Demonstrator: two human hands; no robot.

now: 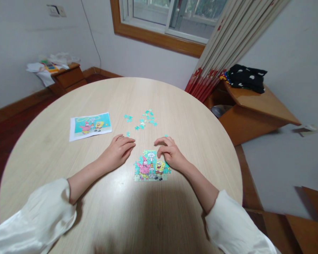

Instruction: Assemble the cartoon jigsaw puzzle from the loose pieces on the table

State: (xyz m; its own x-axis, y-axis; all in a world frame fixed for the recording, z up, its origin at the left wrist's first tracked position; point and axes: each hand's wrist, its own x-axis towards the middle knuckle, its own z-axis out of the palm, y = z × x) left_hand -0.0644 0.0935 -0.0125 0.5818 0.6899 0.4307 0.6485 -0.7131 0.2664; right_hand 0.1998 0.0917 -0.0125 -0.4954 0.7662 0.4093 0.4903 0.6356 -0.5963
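A partly assembled jigsaw puzzle (152, 171) lies flat on the table, showing a pink starfish, a pale squid-like figure and a yellow sponge character. Its upper outline is uneven. To its upper left, my left hand (121, 150) rests on the tabletop, fingers stretched out and holding nothing. My right hand (172, 153) is at the puzzle's upper right edge, partly covering it. Its fingers are bent, with a gap between thumb and forefinger, and nothing shows in them. Loose turquoise puzzle pieces (149, 119) are scattered beyond both hands. One piece (128, 134) sits just past my left fingers.
A printed reference picture (91, 125) of the same characters lies at the left on the round wooden table (196, 116). Behind the table stand a small cabinet (69, 78) with papers at left, a curtain (225, 42), and a wooden cabinet (257, 109) with black cloth at right.
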